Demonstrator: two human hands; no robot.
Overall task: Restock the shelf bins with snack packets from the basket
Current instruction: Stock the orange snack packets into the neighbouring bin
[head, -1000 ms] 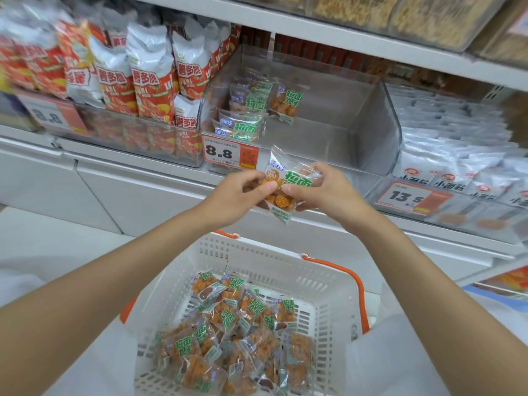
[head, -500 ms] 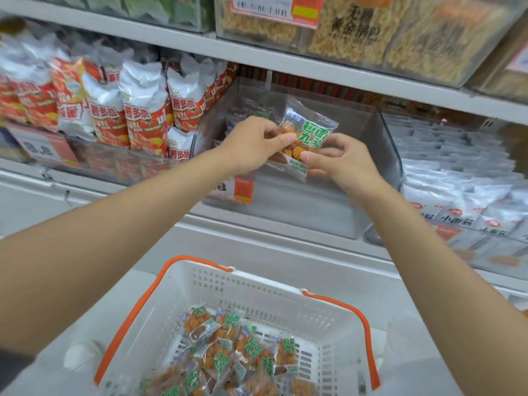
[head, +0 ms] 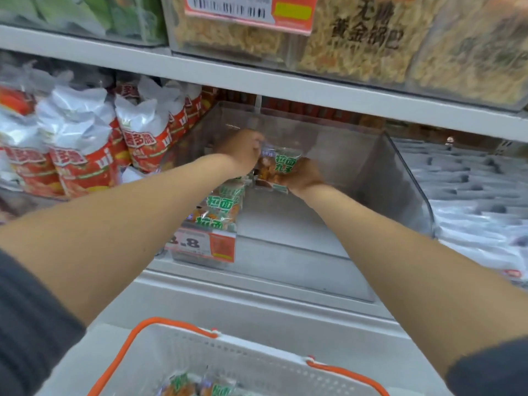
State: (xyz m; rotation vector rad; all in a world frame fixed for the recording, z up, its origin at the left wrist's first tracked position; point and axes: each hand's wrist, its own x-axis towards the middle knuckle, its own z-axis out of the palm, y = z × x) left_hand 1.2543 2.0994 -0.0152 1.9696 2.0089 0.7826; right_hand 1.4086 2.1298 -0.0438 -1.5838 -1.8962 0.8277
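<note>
A clear snack packet [head: 281, 165] with green lettering and orange balls sits between both my hands, deep inside the clear plastic shelf bin [head: 400, 178]. My left hand [head: 243, 150] pinches its left edge. My right hand [head: 303, 174] grips its lower right side. Several packets of the same kind [head: 223, 207] lie stacked at the bin's front left, below my left wrist. The white basket [head: 217, 355] with orange handles stands at the bottom of the view, with a few more packets [head: 197, 388] showing inside it.
An orange price tag [head: 204, 244] reading 8.8 hangs on the bin's front. Red and silver snack bags [head: 85, 144] fill the bin to the left, white packets [head: 468, 195] the bin to the right. A shelf board [head: 285, 81] with tubs of yellow snacks runs close overhead.
Both hands carried the packet up from in front of the shelf, over the bin's front wall and deep into the bin. The view has moved closer to the shelf.
</note>
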